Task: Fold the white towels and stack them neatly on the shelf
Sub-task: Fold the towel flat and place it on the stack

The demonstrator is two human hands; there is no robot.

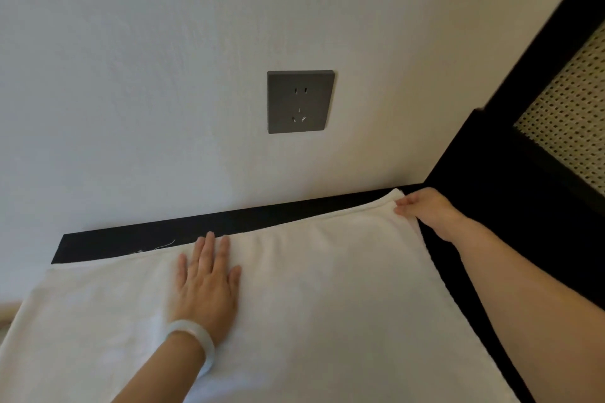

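Mostly in view: one white towel (pixel 327 288), spread flat over a black worktop (pixel 163 237). It covers nearly all of the surface. Its far edge runs just short of the wall, leaving a narrow black strip bare along the back. Its near part runs out of the picture at the bottom. A loose thread (pixel 167 243) sticks out from the far edge onto the black strip.

Left hand (pixel 206 285): palm down on the towel, left of centre. Its fingers (pixel 209 249) are straight and slightly spread, the tips at the towel's far edge, pressing and holding nothing. A pale bangle (pixel 196 340) sits on that wrist.

Right hand (pixel 422 206): at the far right corner of the towel, where the worktop meets the side frame. Its fingers (pixel 404 203) are curled and pinch that corner, which is lifted a little off the surface.

Wall (pixel 131 75): plain white, lightly textured, rising straight from the back of the worktop. A grey square socket plate (pixel 299 101) is set in it above the towel's middle, nothing plugged in.

Right side: a dark frame (pixel 523 173) stands against the worktop's right end and rises up the picture's edge. A cane panel (pixel 569 121) of pale woven mesh is set inside it.
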